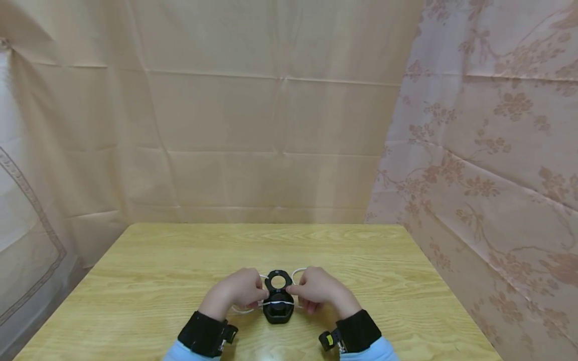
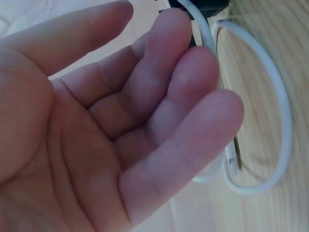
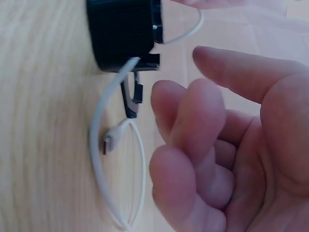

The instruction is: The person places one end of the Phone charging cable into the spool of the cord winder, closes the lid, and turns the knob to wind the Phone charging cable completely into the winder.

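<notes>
A black hexagonal object [image 1: 278, 317] with a raised ring [image 1: 267, 282] stands between both hands near the table's front. Across its body runs a white cable [image 1: 276, 303], which loops out on either side. My left hand [image 1: 238, 291] is at its left side, fingers loosely bent and thumb apart from them; a metal-tipped plug [image 2: 232, 162] shows behind the fingers in the left wrist view. On the other side, my right hand [image 1: 322, 291] has a fingertip at the ring's lower edge, whether touching I cannot tell. Beyond its relaxed fingers a small plug [image 3: 110, 141] lies in the right wrist view.
The light wooden table [image 1: 158, 260] extends around the hands. Behind it hangs a beige cloth [image 1: 253, 125], and a flowered pink cloth [image 1: 487, 150] hangs at the right. Black wrist straps [image 1: 203, 335] with small cameras sit on both wrists.
</notes>
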Motion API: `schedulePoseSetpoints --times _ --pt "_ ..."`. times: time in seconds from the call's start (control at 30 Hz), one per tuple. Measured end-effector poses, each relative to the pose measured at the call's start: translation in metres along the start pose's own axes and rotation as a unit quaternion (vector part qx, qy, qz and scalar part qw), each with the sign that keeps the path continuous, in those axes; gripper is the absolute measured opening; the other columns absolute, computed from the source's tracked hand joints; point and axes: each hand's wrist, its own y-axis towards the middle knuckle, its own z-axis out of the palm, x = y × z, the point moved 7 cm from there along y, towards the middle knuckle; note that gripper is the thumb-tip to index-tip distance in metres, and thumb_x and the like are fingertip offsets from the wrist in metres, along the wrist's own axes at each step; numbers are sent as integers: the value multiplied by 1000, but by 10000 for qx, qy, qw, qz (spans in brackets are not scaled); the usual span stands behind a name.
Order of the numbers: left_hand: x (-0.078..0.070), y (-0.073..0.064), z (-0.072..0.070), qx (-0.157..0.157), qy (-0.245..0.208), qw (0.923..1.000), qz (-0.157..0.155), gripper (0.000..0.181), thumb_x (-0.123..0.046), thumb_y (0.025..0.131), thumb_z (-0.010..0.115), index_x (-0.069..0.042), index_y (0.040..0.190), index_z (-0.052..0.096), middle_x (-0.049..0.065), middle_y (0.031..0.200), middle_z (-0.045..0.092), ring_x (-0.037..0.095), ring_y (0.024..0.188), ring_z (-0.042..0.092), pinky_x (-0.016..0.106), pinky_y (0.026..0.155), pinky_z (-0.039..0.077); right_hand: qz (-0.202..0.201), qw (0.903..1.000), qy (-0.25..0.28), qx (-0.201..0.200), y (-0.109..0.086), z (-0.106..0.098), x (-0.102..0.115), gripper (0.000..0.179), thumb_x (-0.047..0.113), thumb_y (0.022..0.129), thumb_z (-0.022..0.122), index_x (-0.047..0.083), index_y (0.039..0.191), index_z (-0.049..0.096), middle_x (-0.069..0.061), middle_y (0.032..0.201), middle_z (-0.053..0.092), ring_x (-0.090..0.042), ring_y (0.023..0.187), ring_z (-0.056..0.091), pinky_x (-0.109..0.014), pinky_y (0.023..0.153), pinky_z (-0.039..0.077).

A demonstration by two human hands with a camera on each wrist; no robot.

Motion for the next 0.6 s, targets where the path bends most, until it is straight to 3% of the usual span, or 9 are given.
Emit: schedulePoseSetpoints --times 0.27,0.6 --pt "1 0 3 89 -83 9999 -119 26 -8 88 74 -7 64 65 -5 51 51 9 46 44 23 47 34 -99 9999 -102 66 -4 -3 1 37 29 91 76 3 65 70 -3 54 64 -15 45 61 -30 40 50" --pt "7 4 11 155 -207 9988 -425 24 -13 87 78 -7 67 68 4 58 62 14 49 54 23 44 42 -33 9993 -347 118 0 6 -3 33 27 86 79 5 64 68 -4 53 63 -16 44 60 -32 40 51"
